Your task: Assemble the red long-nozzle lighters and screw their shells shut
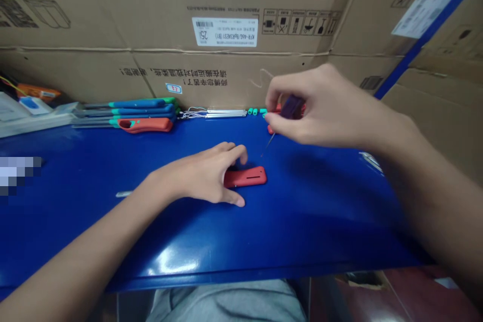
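Observation:
My left hand point(206, 177) rests on the blue table point(113, 221), fingers curled over one end of a red plastic handle point(247, 177) that lies flat there. My right hand point(320, 108) hovers above and behind it, pinched shut on a small dark purple-handled tool point(291, 107). A thin metal tip point(267, 145) points down from that tool toward the red handle and stops a little short of it.
Several blue, green and red handled tools point(139, 113) are stacked at the back left, with thin metal rods point(222, 113) and small green caps point(253, 111) beside them. Cardboard boxes point(226, 20) wall the back and right. The table's front edge is close to my lap.

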`<state>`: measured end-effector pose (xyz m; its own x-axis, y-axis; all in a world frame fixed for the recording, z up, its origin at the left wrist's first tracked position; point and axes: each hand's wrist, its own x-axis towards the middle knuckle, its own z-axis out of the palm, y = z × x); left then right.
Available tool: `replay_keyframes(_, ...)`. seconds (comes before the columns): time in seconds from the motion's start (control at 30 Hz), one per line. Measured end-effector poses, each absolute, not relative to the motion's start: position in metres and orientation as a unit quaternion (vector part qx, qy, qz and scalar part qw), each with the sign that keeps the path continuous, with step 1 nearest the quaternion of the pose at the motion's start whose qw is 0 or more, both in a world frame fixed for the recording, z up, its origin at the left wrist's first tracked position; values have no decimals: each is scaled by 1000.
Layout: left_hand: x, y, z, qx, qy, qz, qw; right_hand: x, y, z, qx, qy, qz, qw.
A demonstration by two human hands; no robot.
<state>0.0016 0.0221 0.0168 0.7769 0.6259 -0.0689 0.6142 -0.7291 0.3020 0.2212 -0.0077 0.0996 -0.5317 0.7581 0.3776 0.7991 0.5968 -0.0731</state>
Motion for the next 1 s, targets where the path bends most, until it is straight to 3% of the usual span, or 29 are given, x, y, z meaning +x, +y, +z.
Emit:
replay_keyframes(0.3,-23,34,37,911,365,-31,189,229,-10,109,-460,-854,-74,231)
replay_keyframes(0.57,-22,39,30,904,414,-21,108,228,-8,108,-468,-856,-48,212)
replay_keyframes(1.0,-32,45,22,900,421,-19,111,226,-6,105,-459,-869,-25,180)
